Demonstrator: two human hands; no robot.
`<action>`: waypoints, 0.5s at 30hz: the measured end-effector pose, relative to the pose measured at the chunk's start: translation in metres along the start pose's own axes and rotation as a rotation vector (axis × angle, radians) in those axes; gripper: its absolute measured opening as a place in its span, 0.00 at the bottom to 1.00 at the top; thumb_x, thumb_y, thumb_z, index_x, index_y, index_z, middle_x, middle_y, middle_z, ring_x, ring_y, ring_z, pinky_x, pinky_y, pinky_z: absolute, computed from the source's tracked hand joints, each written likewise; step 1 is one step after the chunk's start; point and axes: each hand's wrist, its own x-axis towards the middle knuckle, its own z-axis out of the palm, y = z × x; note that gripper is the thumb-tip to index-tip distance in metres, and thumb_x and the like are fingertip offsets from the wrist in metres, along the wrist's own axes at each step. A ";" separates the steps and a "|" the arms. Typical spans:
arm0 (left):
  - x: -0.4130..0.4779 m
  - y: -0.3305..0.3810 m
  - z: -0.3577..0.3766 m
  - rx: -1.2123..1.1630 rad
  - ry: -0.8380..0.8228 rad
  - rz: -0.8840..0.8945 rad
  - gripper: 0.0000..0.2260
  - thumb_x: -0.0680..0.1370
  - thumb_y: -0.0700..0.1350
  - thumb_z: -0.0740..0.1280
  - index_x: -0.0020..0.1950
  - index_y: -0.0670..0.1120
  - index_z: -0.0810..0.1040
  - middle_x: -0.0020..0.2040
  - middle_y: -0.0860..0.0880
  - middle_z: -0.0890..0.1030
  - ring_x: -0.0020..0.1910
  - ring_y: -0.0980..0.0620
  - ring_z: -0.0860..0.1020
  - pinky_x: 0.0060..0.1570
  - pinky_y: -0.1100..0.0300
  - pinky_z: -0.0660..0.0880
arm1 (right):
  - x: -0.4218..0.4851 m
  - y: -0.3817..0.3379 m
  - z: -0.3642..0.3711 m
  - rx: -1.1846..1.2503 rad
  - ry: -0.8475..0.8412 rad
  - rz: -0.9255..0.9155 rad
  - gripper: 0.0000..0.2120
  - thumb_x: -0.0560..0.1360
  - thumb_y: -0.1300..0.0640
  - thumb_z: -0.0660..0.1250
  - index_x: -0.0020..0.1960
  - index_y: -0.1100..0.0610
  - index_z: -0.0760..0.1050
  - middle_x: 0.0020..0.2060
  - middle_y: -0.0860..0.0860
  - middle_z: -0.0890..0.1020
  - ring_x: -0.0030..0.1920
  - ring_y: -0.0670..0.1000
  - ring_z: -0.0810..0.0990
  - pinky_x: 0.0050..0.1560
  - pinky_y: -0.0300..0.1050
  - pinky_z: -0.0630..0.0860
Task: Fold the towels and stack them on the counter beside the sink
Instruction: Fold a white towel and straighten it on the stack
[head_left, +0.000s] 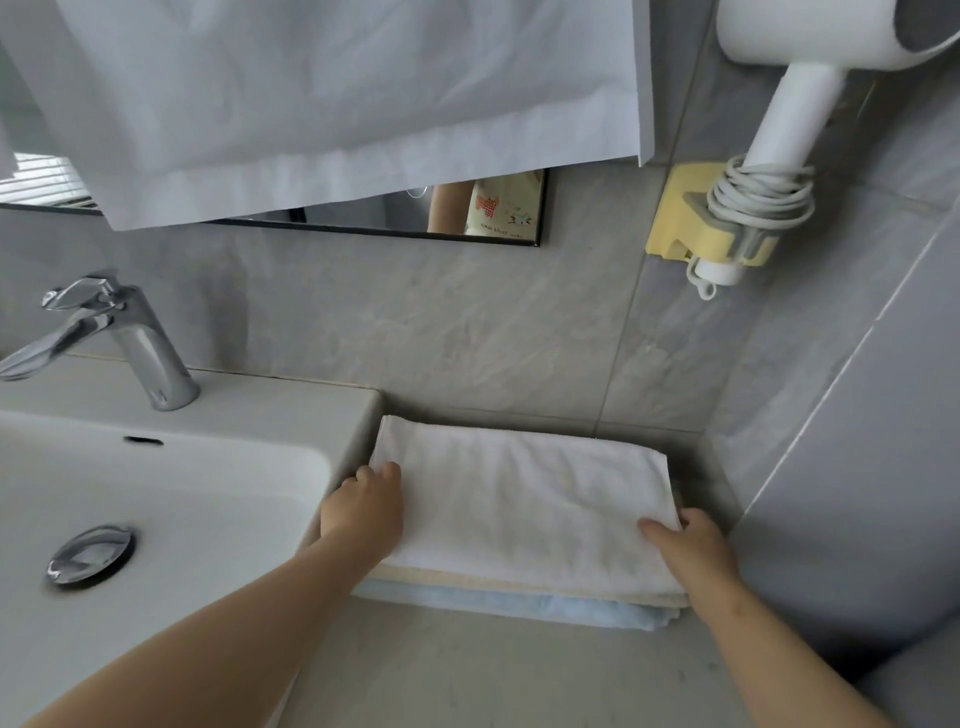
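Note:
A folded white towel (524, 499) lies on top of a stack on the grey counter (498, 675), right of the sink (171, 499). Under it show the edge of a cream towel (498, 581) and a light blue towel (519, 608). My left hand (363, 512) grips the white towel's left edge, thumb on top and fingers tucked under it. My right hand (691, 545) holds the towel's near right corner, thumb on top, fingers along the right side.
A chrome tap (130, 343) stands behind the white basin. A white cloth (337, 98) hangs over the mirror (498, 213). A hair dryer (800, 119) sits in a yellow wall holder (680, 208). A grey wall closes the right side.

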 end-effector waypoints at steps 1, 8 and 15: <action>0.000 0.000 -0.001 -0.006 0.012 -0.002 0.14 0.79 0.39 0.56 0.64 0.45 0.64 0.62 0.46 0.72 0.63 0.48 0.72 0.57 0.59 0.70 | 0.000 -0.002 -0.001 0.008 0.006 -0.021 0.10 0.74 0.58 0.68 0.53 0.61 0.72 0.49 0.58 0.77 0.46 0.56 0.73 0.45 0.46 0.67; -0.007 0.000 0.001 -0.197 0.160 -0.050 0.18 0.77 0.35 0.55 0.67 0.46 0.64 0.63 0.47 0.70 0.63 0.45 0.69 0.55 0.56 0.69 | -0.006 -0.028 -0.014 0.130 0.160 -0.297 0.03 0.77 0.58 0.64 0.48 0.56 0.73 0.38 0.49 0.76 0.43 0.54 0.74 0.42 0.44 0.68; -0.001 -0.006 0.002 -0.148 -0.096 0.049 0.22 0.79 0.40 0.52 0.74 0.51 0.59 0.69 0.46 0.66 0.67 0.43 0.66 0.65 0.52 0.65 | 0.003 0.008 -0.003 -0.044 0.094 -0.016 0.17 0.77 0.59 0.61 0.64 0.65 0.70 0.58 0.63 0.76 0.55 0.62 0.74 0.49 0.47 0.68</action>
